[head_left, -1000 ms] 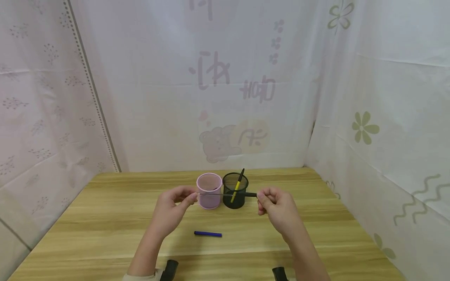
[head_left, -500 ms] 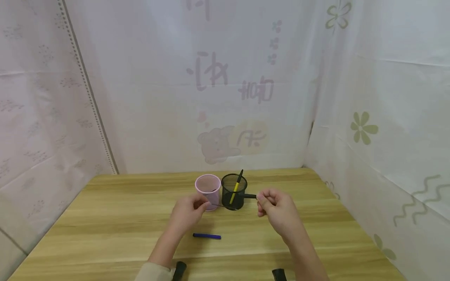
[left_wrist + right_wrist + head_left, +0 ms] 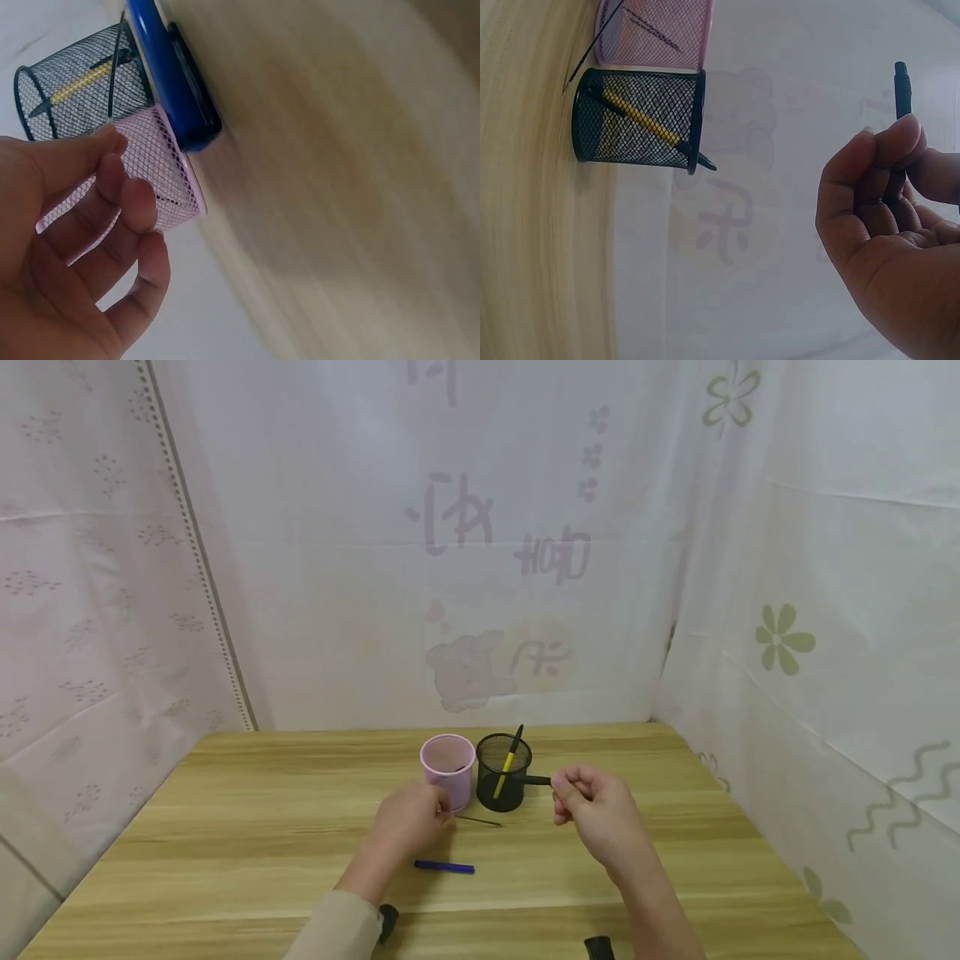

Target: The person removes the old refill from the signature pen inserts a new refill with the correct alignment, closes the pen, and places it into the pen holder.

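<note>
Two-handed hold above a wooden worktop (image 3: 262,852): the left hand (image 3: 409,818) carries a thin dark rod (image 3: 480,820) near one end, a grip that appears meant to leave most of its length free; the rod slants down and to the right from these fingers, and whether its tip touches the worktop cannot be told. The right hand (image 3: 596,810) supports a black barrel (image 3: 537,781) near one end, probably to keep the other end exposed, pointing leftward from the fingers. A black mesh cup (image 3: 516,794) stands upright beyond and between the two sets of fingers; its wide mouth lets the yellow-and-black pen (image 3: 504,776) inside lean obliquely. A pink mesh cup (image 3: 461,789) stands just beyond the left fingers, holding a dark item too obscured to identify. A blue pen (image 3: 444,866) lies flat on the worktop, nearer the person than the left fingers. On the left, thumb and forefinger close in a fine pinch on the rod, the remaining fingers loosely bent; on the right, thumb and forefinger meet firmly about the barrel, with the other fingers curled toward the palm
</note>
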`<action>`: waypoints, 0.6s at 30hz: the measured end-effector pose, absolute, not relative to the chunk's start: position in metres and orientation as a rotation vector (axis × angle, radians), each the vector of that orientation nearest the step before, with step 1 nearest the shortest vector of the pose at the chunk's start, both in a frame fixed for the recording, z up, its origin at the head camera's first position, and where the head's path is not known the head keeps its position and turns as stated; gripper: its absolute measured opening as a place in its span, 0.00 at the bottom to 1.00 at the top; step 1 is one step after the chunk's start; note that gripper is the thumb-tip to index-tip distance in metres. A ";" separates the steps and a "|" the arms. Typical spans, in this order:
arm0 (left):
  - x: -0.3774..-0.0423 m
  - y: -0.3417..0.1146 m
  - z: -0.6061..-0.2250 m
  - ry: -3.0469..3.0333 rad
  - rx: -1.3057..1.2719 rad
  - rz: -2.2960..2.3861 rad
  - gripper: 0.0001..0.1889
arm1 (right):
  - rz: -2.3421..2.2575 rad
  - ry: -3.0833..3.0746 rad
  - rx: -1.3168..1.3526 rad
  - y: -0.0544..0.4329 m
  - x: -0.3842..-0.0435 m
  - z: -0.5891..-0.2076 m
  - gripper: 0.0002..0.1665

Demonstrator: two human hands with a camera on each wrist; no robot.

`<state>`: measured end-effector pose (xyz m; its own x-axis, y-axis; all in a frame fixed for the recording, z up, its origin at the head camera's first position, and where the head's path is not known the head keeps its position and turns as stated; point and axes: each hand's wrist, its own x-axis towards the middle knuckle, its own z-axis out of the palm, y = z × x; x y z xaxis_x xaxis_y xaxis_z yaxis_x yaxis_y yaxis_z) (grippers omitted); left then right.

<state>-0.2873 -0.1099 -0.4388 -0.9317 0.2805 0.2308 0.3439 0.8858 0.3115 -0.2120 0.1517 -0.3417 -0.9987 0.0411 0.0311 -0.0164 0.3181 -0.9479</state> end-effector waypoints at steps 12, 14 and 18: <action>-0.291 -0.107 -0.438 -2.931 -0.524 -0.436 0.04 | 1.786 -2.537 -0.037 0.152 -0.213 -0.340 0.10; -0.293 -0.107 -0.442 -2.930 -0.522 -0.418 0.04 | 1.791 -2.532 -0.028 0.152 -0.213 -0.339 0.10; -0.296 -0.108 -0.448 -2.917 -0.516 -0.402 0.05 | 1.787 -2.537 -0.023 0.151 -0.213 -0.338 0.10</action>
<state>-0.2959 -0.1084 -0.4478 -0.9291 0.3146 0.1944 0.3555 0.9046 0.2350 -0.2130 0.1515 -0.3376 -0.9992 0.0340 0.0227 -0.0099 0.3368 -0.9415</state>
